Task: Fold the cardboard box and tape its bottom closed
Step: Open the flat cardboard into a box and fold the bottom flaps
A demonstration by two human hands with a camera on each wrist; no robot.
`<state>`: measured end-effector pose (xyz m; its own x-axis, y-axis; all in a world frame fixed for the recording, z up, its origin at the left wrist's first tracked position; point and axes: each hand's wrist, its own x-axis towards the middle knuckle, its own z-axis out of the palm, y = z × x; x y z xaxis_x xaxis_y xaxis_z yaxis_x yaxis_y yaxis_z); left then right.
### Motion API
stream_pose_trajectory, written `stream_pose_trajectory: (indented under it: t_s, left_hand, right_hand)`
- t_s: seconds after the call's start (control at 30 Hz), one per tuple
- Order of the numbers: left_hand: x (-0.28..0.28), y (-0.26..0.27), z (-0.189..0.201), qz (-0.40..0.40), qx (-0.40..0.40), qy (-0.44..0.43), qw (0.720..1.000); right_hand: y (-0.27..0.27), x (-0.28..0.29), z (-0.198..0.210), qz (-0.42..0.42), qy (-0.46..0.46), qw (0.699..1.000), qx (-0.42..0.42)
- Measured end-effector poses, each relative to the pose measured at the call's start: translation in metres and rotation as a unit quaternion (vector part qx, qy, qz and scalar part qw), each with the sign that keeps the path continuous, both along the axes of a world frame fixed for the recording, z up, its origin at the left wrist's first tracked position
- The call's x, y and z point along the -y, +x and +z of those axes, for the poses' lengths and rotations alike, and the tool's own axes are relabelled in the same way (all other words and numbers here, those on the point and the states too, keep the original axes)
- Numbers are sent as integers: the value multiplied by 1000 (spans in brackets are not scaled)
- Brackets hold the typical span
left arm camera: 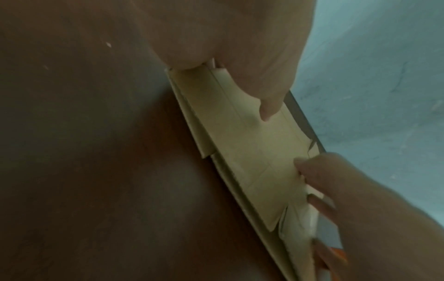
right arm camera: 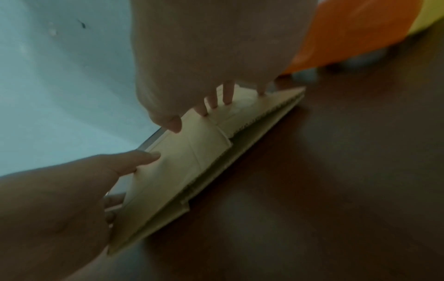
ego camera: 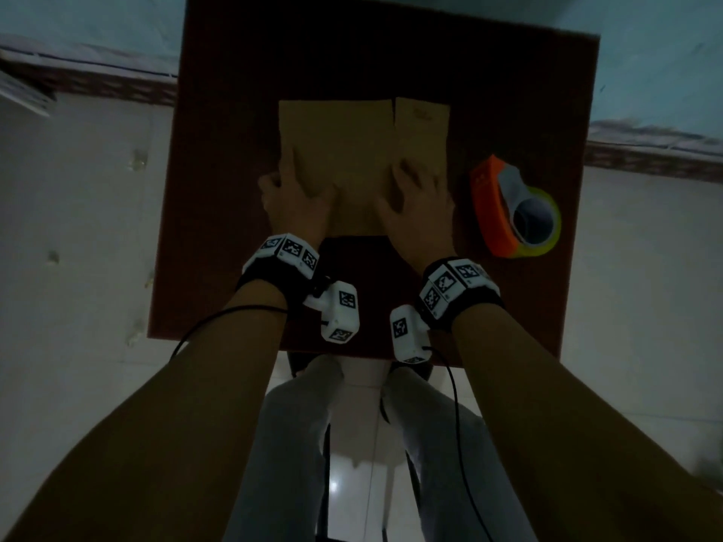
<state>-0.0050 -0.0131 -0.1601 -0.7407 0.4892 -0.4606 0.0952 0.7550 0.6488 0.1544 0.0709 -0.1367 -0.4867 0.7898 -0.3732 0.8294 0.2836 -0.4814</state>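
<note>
I've got the flattened cardboard box (ego camera: 352,150) mid-table (ego camera: 234,91). My left hand (ego camera: 297,197) pinches its 9 o'clock edge; right hand (ego camera: 418,197) presses flat, fingers spread. Tape dispenser (ego camera: 512,209) at 3 o'clock.

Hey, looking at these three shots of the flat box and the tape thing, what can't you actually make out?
- Print on the cardboard box: head view, too dim and small to read.
- Left hand fingers at the box's left edge: left wrist view, hidden behind the palm.
- Tape dispenser: right wrist view, an orange blur cut off behind the right hand.
- Box underside: hidden against the table in all views.
</note>
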Motion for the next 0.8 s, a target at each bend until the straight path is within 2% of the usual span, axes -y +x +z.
stream_pose_trajectory:
  t_s: [0.27, 0.57, 0.8]
  left_hand:
    - [-12, -2, -24, -33, -129, -25, 991]
    - [-24, -18, -36, -37, -173, 17, 984]
    - [4, -6, -28, -52, -158, 33, 986]
  right_hand:
    - [-4, 3, -30, 36, 96, 993, 61]
    - [-8, -4, -43, 27, 165, 985, 52]
    - [8, 21, -34, 31, 176, 983, 49]
